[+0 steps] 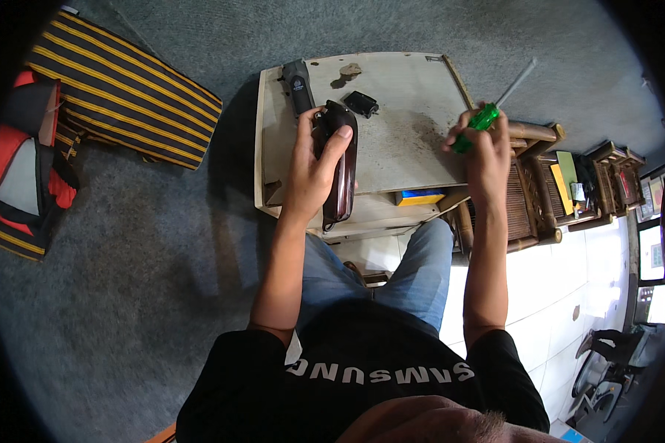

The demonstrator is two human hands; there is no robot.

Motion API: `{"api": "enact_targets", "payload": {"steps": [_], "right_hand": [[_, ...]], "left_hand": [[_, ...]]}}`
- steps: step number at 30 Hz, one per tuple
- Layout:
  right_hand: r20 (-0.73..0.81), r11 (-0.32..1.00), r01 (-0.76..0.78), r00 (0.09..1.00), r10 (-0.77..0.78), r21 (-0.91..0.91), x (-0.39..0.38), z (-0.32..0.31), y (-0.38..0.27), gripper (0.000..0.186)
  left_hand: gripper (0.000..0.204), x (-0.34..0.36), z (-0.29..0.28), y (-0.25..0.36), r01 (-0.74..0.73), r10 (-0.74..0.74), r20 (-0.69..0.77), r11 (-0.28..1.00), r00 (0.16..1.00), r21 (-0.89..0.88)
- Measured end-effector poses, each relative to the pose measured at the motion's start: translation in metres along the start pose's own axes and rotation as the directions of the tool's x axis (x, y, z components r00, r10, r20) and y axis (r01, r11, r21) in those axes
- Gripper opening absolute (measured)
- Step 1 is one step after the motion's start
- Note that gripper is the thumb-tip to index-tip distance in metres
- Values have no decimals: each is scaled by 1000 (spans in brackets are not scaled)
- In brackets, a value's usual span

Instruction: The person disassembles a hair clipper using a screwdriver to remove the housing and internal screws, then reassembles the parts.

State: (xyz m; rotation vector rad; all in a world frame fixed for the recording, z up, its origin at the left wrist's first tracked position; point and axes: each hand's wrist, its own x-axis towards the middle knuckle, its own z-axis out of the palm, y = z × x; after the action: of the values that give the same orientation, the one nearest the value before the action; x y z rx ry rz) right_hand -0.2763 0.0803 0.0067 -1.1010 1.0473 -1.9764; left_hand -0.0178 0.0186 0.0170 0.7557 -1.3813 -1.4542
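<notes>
My left hand (312, 173) grips a glossy black-maroon clipper-like device (341, 179) upright along the low pale table (399, 148), its thumb across the upper part. Over the table's right side, my right hand (482, 159) is closed on a screwdriver (484, 117) with a green handle, its metal shaft pointing up and right. A dark grey device (296, 83) lies at the table's back left, with a small black part (360, 104) to its right. A small tan lump (349, 71) sits behind that part, and dark specks are scattered on the tabletop.
A blue-yellow box (420, 198) lies on the shelf below. A striped padded piece (125, 88) and red-black fabric (15, 173) are at left. Bamboo seating (521, 199) stands at right beside white floor tiles. Screens (652, 255) and part of another person (613, 347) show at far right.
</notes>
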Motion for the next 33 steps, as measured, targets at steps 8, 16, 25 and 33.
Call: {"api": "enact_targets", "payload": {"steps": [8, 16, 25, 33], "right_hand": [[344, 573, 246, 937, 68, -782, 41, 54, 16, 22], [505, 391, 458, 863, 20, -799, 44, 57, 36, 23], [471, 360, 426, 881, 43, -830, 49, 60, 43, 24], [403, 470, 346, 915, 22, -812, 40, 57, 42, 27]], "left_hand": [[41, 2, -8, -7, 39, -39, 7, 997, 999, -70], [42, 3, -11, 0, 79, -93, -73, 982, 993, -174], [44, 4, -7, 1, 85, -101, -97, 984, 990, -159], [43, 5, -8, 0, 94, -106, -88, 986, 990, -138]]}}
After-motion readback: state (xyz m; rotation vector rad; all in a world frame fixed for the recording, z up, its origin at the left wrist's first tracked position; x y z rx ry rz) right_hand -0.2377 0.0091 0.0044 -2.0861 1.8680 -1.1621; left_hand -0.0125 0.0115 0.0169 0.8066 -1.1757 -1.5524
